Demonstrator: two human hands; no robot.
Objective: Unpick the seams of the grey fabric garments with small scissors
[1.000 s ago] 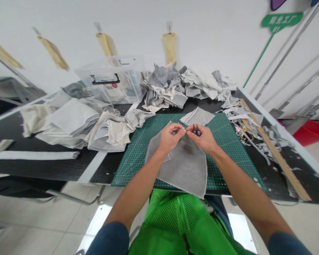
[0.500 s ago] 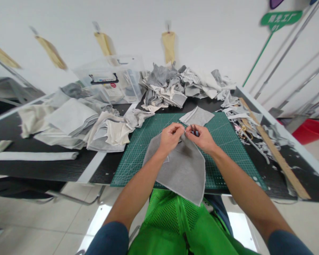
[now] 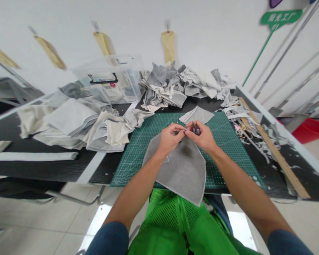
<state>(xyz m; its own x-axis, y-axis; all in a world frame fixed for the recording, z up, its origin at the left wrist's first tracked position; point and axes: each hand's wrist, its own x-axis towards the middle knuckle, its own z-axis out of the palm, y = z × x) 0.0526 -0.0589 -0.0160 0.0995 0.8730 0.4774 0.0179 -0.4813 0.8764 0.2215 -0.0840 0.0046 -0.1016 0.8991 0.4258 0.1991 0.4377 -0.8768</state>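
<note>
A grey fabric piece with pale stitched edges hangs from my fingers, its lower end over the table's front edge. At its top edge, my left hand is closed in a pinch on the cloth. Fingertips of my right hand meet it there, pinching the same edge. Small dark thread snips are tucked in my right hand, points up; their lower part is hidden by the fingers. Beneath lies the green cutting mat, with a folded light grey cloth at its back edge.
Left are stacked cloth pieces and a white roll. Behind them stands a clear plastic box. A heap of grey scraps lies at the back. On the right are a wooden ruler and trimmings, with a red bin beyond.
My fingertips have shifted slightly at the cloth's top edge, and the right hand has turned and risen a little. The snips stay in it. The cloth hangs almost the same.
</note>
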